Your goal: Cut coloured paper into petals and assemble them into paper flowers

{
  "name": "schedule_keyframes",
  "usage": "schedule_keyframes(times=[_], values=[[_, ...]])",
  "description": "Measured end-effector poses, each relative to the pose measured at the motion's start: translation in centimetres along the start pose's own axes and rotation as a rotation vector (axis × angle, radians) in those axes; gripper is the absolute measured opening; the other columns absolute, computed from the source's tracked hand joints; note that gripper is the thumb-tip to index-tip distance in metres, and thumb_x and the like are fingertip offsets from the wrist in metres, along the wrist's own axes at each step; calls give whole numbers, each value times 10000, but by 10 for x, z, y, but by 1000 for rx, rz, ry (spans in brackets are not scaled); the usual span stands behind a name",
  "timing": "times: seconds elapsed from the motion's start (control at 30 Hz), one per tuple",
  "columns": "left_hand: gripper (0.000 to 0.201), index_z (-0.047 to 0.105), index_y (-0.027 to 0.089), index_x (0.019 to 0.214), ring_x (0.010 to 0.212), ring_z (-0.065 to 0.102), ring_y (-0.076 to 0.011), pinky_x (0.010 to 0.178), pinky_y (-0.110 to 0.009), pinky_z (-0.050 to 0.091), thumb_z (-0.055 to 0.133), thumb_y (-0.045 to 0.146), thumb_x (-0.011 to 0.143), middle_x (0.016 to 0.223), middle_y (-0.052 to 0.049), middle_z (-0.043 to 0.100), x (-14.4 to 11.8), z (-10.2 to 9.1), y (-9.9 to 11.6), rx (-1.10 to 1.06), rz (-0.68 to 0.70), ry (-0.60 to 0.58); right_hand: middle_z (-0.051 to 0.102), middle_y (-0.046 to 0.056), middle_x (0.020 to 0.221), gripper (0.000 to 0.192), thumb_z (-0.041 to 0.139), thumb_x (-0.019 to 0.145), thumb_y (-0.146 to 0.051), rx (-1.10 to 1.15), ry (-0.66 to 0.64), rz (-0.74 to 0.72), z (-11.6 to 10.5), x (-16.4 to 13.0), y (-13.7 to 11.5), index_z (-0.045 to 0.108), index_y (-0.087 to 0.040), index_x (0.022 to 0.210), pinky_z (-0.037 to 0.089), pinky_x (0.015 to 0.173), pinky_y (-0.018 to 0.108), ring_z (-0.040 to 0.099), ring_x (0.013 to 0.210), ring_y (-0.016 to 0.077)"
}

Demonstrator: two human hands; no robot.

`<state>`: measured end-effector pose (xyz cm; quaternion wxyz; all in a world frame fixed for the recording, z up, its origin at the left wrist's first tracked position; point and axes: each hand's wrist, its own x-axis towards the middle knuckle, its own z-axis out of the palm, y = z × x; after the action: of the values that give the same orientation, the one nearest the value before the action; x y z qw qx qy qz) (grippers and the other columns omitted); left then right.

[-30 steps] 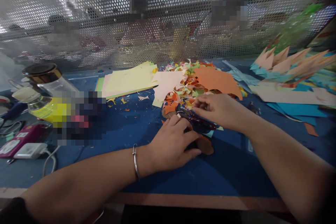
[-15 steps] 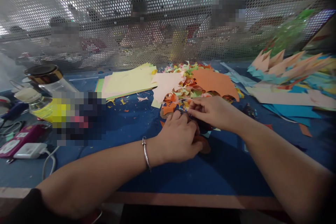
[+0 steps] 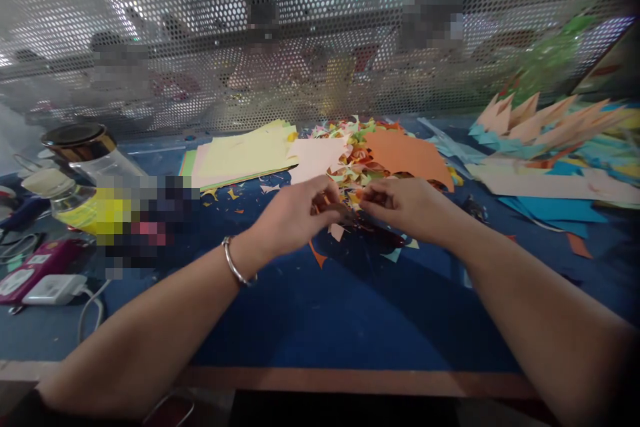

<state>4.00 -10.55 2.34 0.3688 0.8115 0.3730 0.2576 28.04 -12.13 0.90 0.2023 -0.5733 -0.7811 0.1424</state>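
Note:
My left hand [image 3: 300,213] is raised over the blue table with its fingers curled inward and the thumb towards them. Whatever lies in that grip is dark and blurred. Opposite it, my right hand [image 3: 403,203] has thumb and forefinger pinched together, and what they hold is too small to name. The two sets of fingertips face each other, a short gap apart. Just behind them rises a heap of cut paper scraps [image 3: 357,173] in orange, yellow, pink and green. An orange paper sheet [image 3: 405,157] with a scalloped edge lies on the heap, beside a pale pink sheet [image 3: 315,157].
A stack of pale yellow paper [image 3: 240,153] lies at the back left. Bottles [image 3: 90,147], a purple power strip [image 3: 43,267] and a white charger [image 3: 55,288] crowd the left. Folded peach paper points [image 3: 535,123] and blue sheets [image 3: 555,210] lie right. A perforated metal screen [image 3: 300,47] stands behind.
My left hand has lifted and turned, moving left and back from the table's middle. The brown paper piece under it is no longer visible there. My right hand has hardly moved.

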Motion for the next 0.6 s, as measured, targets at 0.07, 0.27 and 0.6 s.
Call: schedule_keyframes(times=[0.07, 0.27, 0.6], values=[[168, 641, 225, 939, 658, 577, -140, 624, -294, 417, 736, 310, 830, 770, -9, 674, 8, -12, -16, -4, -21, 70, 708, 30, 691, 246, 566, 899, -445, 14, 7, -2, 1, -1, 1, 645, -238, 793, 433, 592, 323, 632, 605, 184], [128, 621, 205, 778, 654, 538, -139, 644, -307, 382, 731, 271, 778, 769, -20, 671, 20, -22, -42, 128, -70, 63, 673, 16, 668, 276, 555, 911, -467, 22, 3, -5, 5, -2, 2, 622, -235, 778, 429, 570, 318, 578, 548, 157], [278, 673, 205, 629, 594, 505, -135, 629, -325, 351, 723, 361, 853, 624, -25, 646, 19, -35, -29, 220, -94, 373, 646, 5, 618, 274, 555, 916, -459, 34, -11, -17, 4, -2, 0, 611, -242, 758, 414, 534, 315, 561, 513, 153]])
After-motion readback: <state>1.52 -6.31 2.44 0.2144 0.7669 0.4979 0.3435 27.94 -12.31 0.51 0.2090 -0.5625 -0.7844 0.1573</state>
